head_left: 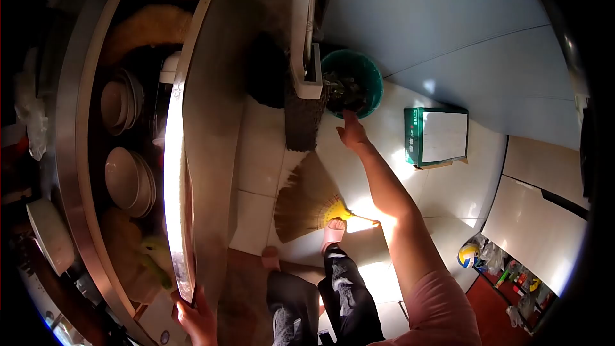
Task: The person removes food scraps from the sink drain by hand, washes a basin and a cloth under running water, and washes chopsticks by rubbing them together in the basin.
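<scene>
My left hand is closed around the near end of the bright metal-edged front of an open drawer. Inside the drawer are stacked pale bowls, more bowls and a yellowish bag. My right hand reaches out at arm's length to the near rim of a green bin, its fingers stretched and thumb apart. Whether the fingertips touch the rim I cannot tell. Dark and pale rubbish lies in the bin.
A flat mop stands beside the bin. A straw fan with a yellow handle lies near my slippered feet. Right are a green and white box, pale cabinets and a low rack with a ball.
</scene>
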Demonstrator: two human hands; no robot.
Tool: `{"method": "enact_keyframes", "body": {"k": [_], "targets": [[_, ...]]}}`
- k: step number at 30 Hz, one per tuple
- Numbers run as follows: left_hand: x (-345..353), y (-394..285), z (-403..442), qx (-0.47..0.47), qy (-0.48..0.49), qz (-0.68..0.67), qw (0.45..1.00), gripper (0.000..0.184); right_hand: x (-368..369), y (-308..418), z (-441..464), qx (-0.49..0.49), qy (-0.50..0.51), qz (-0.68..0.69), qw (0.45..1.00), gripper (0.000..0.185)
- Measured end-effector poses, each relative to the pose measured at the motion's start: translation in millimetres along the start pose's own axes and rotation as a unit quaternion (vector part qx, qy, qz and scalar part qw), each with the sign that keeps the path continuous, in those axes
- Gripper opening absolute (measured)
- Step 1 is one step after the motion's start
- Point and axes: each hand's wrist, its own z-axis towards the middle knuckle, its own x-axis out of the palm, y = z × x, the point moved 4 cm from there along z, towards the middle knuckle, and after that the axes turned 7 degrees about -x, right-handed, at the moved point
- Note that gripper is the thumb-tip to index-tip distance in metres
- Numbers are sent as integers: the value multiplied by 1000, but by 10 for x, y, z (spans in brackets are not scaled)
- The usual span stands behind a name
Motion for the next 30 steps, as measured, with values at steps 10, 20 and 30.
{"method": "enact_keyframes", "body": {"k": [10,20,30], "targets": [[47,110,6,-27,32,-61,997,26,313,-624,59,121,-17,-75,990,32],[51,86,11,34,-3,-12,999,25,-258,-949,-1515,18,25,-276,961,12],[66,124,59,115,-17,-29,993,26,-802,-775,-4080,46,9,-171,984,14]]}}
